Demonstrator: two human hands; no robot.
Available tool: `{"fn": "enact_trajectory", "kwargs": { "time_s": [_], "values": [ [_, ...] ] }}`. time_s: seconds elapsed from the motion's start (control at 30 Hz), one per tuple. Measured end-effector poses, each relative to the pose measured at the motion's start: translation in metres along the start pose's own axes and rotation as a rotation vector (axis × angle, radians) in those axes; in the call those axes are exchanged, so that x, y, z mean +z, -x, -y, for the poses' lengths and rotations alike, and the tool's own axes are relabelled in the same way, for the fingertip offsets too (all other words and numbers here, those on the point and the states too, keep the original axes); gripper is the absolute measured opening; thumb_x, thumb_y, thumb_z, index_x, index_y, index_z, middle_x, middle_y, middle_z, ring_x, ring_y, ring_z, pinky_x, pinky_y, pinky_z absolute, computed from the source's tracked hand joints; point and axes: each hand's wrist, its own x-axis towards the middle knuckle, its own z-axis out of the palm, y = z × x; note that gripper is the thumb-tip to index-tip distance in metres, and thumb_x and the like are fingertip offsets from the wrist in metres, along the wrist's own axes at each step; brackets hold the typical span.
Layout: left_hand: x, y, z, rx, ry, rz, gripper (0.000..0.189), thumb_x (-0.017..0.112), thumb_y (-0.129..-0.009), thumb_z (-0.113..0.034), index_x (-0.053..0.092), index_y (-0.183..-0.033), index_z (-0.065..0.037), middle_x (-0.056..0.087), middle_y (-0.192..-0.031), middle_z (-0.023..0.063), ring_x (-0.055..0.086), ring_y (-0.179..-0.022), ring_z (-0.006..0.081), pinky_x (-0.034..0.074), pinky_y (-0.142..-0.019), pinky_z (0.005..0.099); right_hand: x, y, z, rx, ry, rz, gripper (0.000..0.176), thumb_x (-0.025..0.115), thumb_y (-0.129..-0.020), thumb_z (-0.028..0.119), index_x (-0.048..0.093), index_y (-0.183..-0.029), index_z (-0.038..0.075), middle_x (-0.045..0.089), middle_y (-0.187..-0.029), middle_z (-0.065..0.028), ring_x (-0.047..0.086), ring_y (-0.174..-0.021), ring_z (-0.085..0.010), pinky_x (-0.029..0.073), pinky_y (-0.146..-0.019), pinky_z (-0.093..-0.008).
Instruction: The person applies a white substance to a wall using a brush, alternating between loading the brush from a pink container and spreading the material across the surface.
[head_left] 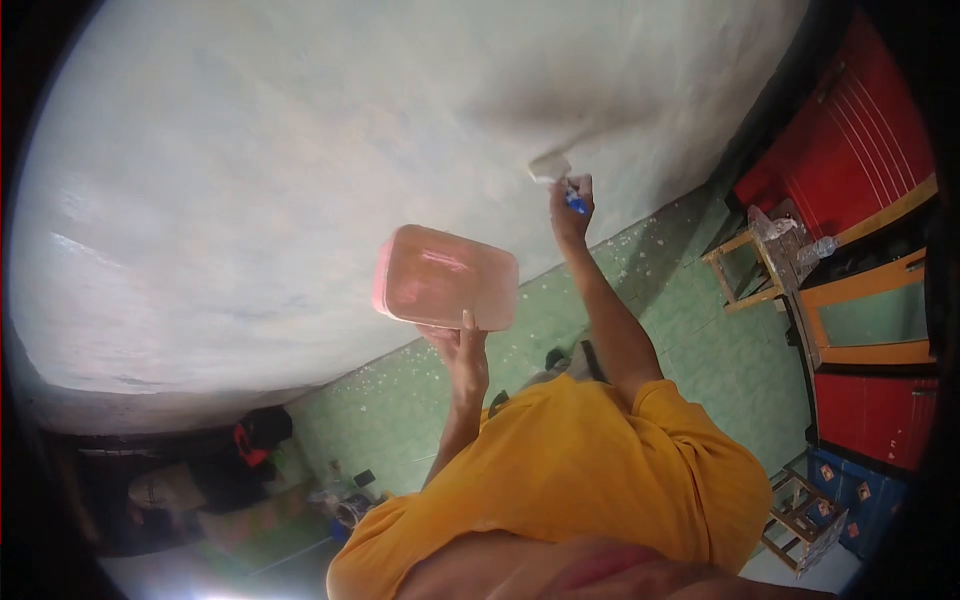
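Note:
My left hand (462, 350) grips a pink plastic tub (452, 278) by its near edge, the thumb over the rim and the fingers underneath. Whatever the tub contains is hard to make out. Farther up and to the right, my right hand (574, 212) is closed around the blue handle of a paintbrush (551, 168). Its pale bristles are at the whitish wall (300, 180), just under a darker, greyish patch. Whether the bristle tips touch the wall is not plain.
Green floor tiles (690, 310) with white spatters run along the wall's foot. To the right stand a wooden stool (745, 265) with a plastic bottle near it, red cabinets (830, 130) and another stool (800, 520). Dark items, including a cap (262, 428), lie at lower left.

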Motion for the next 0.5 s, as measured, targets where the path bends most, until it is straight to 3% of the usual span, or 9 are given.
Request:
{"fn": "enact_trajectory", "kwargs": {
  "time_s": [0.13, 0.2, 0.27, 0.37, 0.43, 0.5],
  "values": [
    [-0.001, 0.001, 0.003, -0.001, -0.027, 0.009, 0.079, 0.054, -0.091, -0.02, -0.006, -0.143, -0.026, 0.016, -0.143, 0.0106, 0.028, -0.129, 0.0297, 0.039, -0.094, 0.0543, 0.043, -0.05, 0.131, -0.193, 0.066, 0.099, 0.016, 0.06, -0.085, 0.011, 0.047, -0.089, 0.003, 0.061, -0.07, -0.0071, 0.054, -0.054, -0.0115, 0.044, -0.049, -0.0276],
    [0.002, 0.002, 0.002, 0.007, -0.025, -0.014, 0.079, 0.054, -0.091, -0.02, -0.006, -0.142, -0.026, 0.017, -0.143, 0.0108, 0.028, -0.129, 0.0296, 0.039, -0.094, 0.0543, 0.064, -0.071, 0.194, -0.206, -0.226, 0.107, 0.018, 0.06, -0.085, 0.011, 0.045, -0.087, 0.002, 0.06, -0.069, -0.0067, 0.053, -0.052, -0.0106, 0.043, -0.046, -0.028],
    [0.002, 0.002, 0.001, 0.008, -0.006, -0.001, 0.08, 0.055, -0.091, -0.02, -0.006, -0.142, -0.025, 0.017, -0.142, 0.011, 0.029, -0.129, 0.0295, 0.039, -0.094, 0.0543, 0.072, -0.078, 0.238, -0.301, -0.287, 0.151, 0.017, 0.059, -0.086, 0.009, 0.043, -0.086, 0.003, 0.06, -0.069, -0.0066, 0.052, -0.052, -0.0093, 0.041, -0.045, -0.0271],
    [0.0, 0.001, 0.0, 0.002, 0.036, 0.0, 0.081, 0.057, -0.09, -0.019, -0.005, -0.141, -0.02, 0.019, -0.14, 0.0125, 0.031, -0.126, 0.0268, 0.042, -0.093, 0.049, 0.078, -0.081, 0.242, -0.457, -0.314, 0.155, 0.017, 0.058, -0.087, 0.007, 0.042, -0.084, 0.004, 0.06, -0.07, -0.0059, 0.052, -0.054, -0.0073, 0.039, -0.044, -0.025],
    [-0.001, 0.002, -0.002, -0.002, 0.045, -0.006, 0.082, 0.059, -0.089, -0.018, -0.005, -0.141, -0.017, 0.02, -0.138, 0.0134, 0.032, -0.124, 0.0257, 0.043, -0.093, 0.0464, 0.077, -0.069, 0.222, -0.385, -0.343, 0.141, 0.017, 0.057, -0.088, 0.006, 0.041, -0.084, 0.004, 0.06, -0.072, -0.0057, 0.053, -0.058, -0.0069, 0.039, -0.046, -0.0244],
    [0.004, 0.003, -0.005, -0.001, 0.041, -0.016, 0.083, 0.059, -0.089, -0.018, -0.006, -0.141, -0.017, 0.021, -0.138, 0.0137, 0.032, -0.125, 0.0262, 0.042, -0.094, 0.0464, 0.062, -0.048, 0.156, -0.218, -0.294, 0.119, 0.016, 0.057, -0.089, 0.007, 0.042, -0.085, 0.003, 0.061, -0.074, -0.0061, 0.054, -0.062, -0.0079, 0.042, -0.051, -0.025]
  ]
}}
